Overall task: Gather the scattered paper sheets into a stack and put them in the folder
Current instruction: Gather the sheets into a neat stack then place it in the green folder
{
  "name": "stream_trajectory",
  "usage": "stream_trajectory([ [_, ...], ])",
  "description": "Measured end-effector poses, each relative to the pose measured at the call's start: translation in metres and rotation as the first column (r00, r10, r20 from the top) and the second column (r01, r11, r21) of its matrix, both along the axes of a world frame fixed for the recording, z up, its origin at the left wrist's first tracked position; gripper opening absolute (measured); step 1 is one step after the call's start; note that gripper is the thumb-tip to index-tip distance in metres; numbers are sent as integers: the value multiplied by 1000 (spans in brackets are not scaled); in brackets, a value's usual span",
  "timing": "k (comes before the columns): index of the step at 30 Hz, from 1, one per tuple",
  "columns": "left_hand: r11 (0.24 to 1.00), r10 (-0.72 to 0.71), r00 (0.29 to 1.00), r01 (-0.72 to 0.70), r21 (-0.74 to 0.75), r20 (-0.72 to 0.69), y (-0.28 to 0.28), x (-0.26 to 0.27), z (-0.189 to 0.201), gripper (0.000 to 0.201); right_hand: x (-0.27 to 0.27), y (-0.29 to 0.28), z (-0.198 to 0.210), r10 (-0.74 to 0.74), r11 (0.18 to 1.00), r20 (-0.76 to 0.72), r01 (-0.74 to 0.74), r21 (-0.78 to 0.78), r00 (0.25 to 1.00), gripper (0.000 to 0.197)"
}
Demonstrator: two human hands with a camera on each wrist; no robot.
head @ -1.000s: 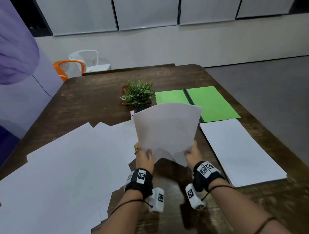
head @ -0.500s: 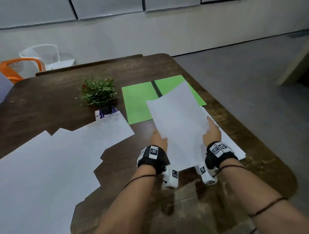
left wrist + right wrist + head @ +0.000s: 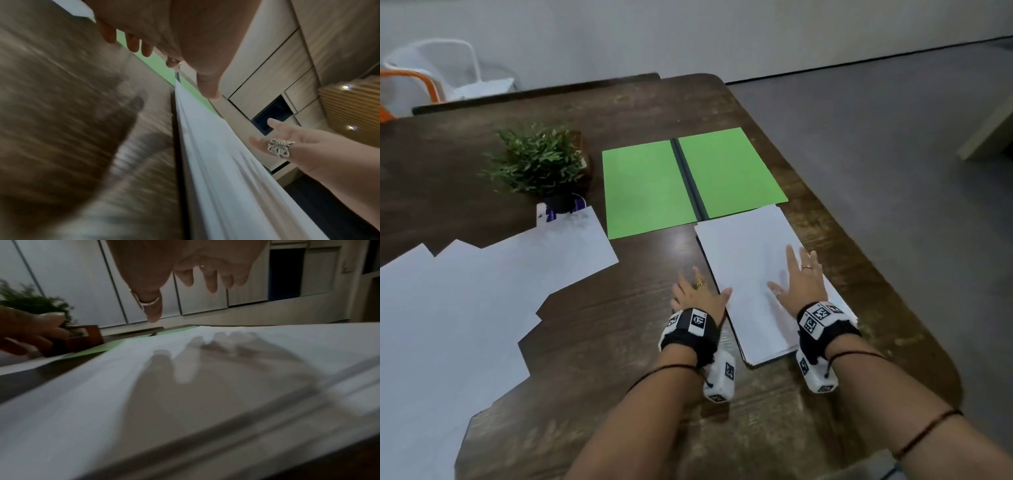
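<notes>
Head view shows your right hand spread flat, fingers straight, above the stack of white sheets on the desk; the right wrist view shows it just clear of the paper. Your left hand is relaxed beside the stack's left edge, holding nothing. The green folder lies open just beyond; scattered sheets lie at left.

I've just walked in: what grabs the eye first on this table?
The bright green open folder lying flat at the far right of the dark wooden table. Just in front of it, both open hands, left hand and right hand, hover at a neat white paper stack; loose white sheets sprawl left.
</notes>
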State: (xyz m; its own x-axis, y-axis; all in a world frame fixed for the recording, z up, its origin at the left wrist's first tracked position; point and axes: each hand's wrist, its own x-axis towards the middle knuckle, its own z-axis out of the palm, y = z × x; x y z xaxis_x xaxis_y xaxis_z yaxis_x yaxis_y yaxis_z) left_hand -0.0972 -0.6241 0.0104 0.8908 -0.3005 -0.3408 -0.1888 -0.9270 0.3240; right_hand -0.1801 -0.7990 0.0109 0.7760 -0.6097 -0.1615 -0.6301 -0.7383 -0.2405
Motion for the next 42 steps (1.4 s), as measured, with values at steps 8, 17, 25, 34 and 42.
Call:
stream_trajectory([
  [8, 984, 127, 977, -146, 100, 171, 163, 27, 4, 91, 34, 119, 7, 298, 897, 249, -359, 257, 922, 51],
  [17, 864, 397, 914, -343, 369, -81, 409, 20, -17, 103, 73, 306, -23, 673, 729, -191, -597, 334, 715, 71],
  [25, 910, 357, 930, -325, 258, -88, 476, 26, -29, 126, 98, 401, -33, 444, 886, -238, -385, 256, 864, 97],
  [34, 921, 168, 985, -148, 361, -24, 481, 41, -29, 119, 116, 447, -37, 420, 901, -274, -363, 236, 865, 67],
  [42, 940, 27, 1000, -20, 342, -14, 476, 39, -28, 105, 120, 462, -36, 358, 895, -121, -303, 328, 926, 51],
])
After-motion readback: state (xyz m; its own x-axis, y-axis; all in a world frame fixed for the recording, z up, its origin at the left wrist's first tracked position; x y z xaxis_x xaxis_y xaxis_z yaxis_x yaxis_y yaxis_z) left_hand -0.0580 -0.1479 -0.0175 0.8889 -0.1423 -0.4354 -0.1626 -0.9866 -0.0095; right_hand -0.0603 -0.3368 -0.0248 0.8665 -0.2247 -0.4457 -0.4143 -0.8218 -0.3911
